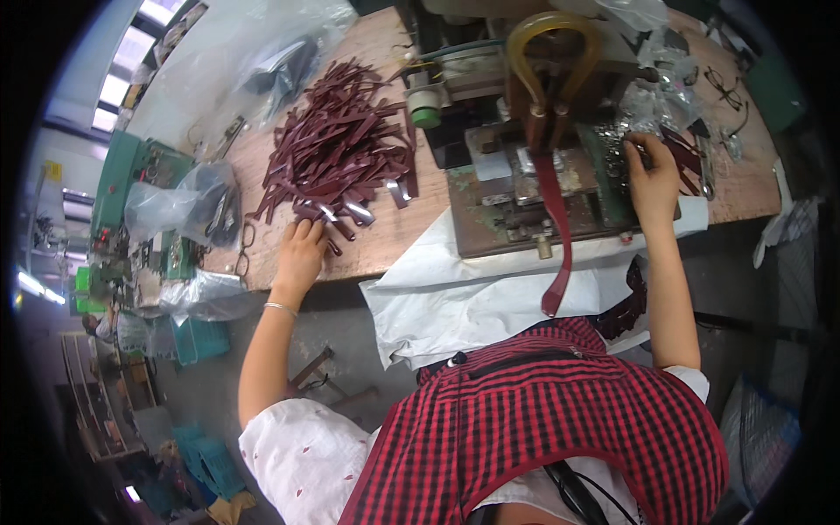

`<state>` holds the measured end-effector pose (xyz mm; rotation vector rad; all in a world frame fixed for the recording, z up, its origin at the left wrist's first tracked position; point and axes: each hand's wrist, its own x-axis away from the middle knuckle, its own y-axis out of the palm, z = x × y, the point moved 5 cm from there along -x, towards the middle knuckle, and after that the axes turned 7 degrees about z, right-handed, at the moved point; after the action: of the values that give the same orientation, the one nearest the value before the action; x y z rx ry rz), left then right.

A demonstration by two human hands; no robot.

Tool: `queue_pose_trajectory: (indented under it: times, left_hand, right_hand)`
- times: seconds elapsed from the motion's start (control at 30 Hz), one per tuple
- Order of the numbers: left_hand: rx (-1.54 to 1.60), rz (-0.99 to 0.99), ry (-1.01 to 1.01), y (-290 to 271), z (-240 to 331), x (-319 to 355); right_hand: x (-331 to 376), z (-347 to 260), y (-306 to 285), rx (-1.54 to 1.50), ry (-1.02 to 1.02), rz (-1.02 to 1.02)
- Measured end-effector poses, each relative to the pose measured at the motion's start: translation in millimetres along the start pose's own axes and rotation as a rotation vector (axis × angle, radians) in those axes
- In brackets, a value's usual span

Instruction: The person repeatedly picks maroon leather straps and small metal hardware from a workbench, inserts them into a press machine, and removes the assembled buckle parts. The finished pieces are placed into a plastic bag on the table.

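A heap of dark red eyeglass temples [341,144] lies on the table at the left. My left hand [302,254] rests at its near edge, fingers together and curled down onto the temples; what lies under the fingertips is hidden. One dark red temple [557,227] sits with its upper end in the bench machine [490,210] and hangs toward me over the front edge. Right of the machine, my right hand [654,179] reaches to a dark tray of small shiny metal parts [612,162]. Its thumb and finger are bent together, and anything between them is too small to make out.
A yellowish looped hose [556,35] rises from the machine. White sheeting [472,297] hangs below the table's front. Plastic bags [179,206] and green equipment [122,184] stand at left. Eyeglass frames [724,87] lie at far right, and more dark red pieces [626,306] lie near my lap.
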<state>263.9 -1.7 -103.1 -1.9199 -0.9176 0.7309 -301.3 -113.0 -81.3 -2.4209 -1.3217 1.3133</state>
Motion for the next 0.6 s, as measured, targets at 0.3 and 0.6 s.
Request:
queue_pose_trajectory:
  times: [0.3, 0.6]
  left_hand:
    - [0.562, 0.473, -0.492, -33.4, 23.1, -69.3]
    - [1.613, 0.980, -0.805, -50.4, 81.8, -141.5]
  right_hand:
    - [29.1, -25.0, -57.2, -0.312, 0.336, 0.003]
    - [9.8, -138.8, 17.1, -0.718, 0.276, -0.205]
